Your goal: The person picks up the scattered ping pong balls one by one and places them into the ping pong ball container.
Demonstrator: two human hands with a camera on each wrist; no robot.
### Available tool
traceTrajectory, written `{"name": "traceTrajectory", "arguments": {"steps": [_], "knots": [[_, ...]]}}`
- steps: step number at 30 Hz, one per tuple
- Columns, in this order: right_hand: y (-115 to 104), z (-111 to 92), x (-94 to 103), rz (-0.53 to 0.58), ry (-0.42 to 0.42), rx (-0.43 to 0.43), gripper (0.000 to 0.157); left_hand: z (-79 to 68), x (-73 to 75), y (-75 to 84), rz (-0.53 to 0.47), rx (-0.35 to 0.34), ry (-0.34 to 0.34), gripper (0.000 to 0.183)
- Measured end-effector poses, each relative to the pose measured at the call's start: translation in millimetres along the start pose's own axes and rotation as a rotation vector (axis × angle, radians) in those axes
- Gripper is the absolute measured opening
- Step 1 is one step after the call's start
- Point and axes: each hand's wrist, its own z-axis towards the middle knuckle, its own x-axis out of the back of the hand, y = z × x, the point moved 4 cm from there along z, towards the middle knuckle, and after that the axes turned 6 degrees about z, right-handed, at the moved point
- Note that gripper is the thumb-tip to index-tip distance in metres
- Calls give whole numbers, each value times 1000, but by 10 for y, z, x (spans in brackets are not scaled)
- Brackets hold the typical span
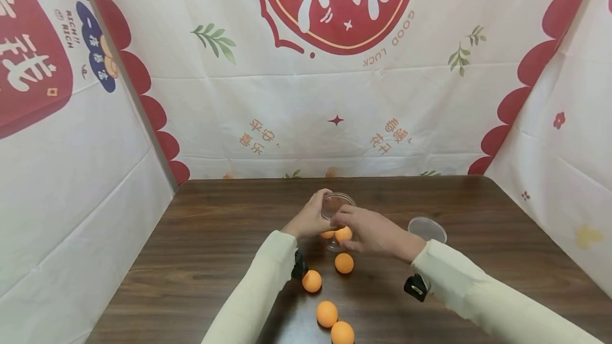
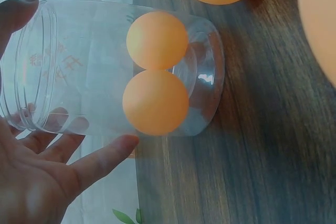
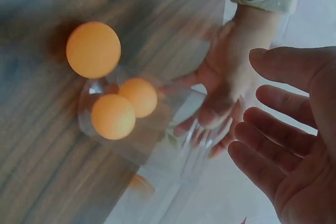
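Note:
A clear plastic jar (image 2: 97, 72) stands upright on the table, with two orange ping-pong balls (image 2: 156, 102) at its bottom. My left hand (image 1: 308, 221) holds the jar near its rim, the thumb on one side and the fingers round the other. Beside the jar's mouth, my right hand (image 1: 375, 232) has its fingers spread apart and holds nothing, as the right wrist view (image 3: 294, 135) shows. Nearest the jar on the tabletop lies another orange ping-pong ball (image 1: 344, 263).
More orange balls lie toward the near side of the brown wooden table (image 1: 215, 259): one ball (image 1: 312, 281) by the left wrist, and two touching balls (image 1: 327, 314) closer in. A clear round lid (image 1: 427, 230) lies right of the jar. Printed white cloth (image 1: 306, 100) hangs behind.

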Motion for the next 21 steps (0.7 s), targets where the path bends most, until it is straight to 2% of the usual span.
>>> {"name": "traceTrajectory", "arguments": {"steps": [6, 11, 15, 21], "knots": [[2, -40, -77, -11, 12, 2, 30, -29, 29, 15, -19, -3, 0, 78], [41, -89, -161, 14, 21, -8, 30, -10, 31, 8, 11, -4, 14, 78], [102, -126, -273, 25, -32, -38, 31, 8, 26, -5, 25, -4, 24, 78], [189, -174, -458, 0, -91, -79, 40, 4, 1, -8, -17, 18, 8, 83]]}}
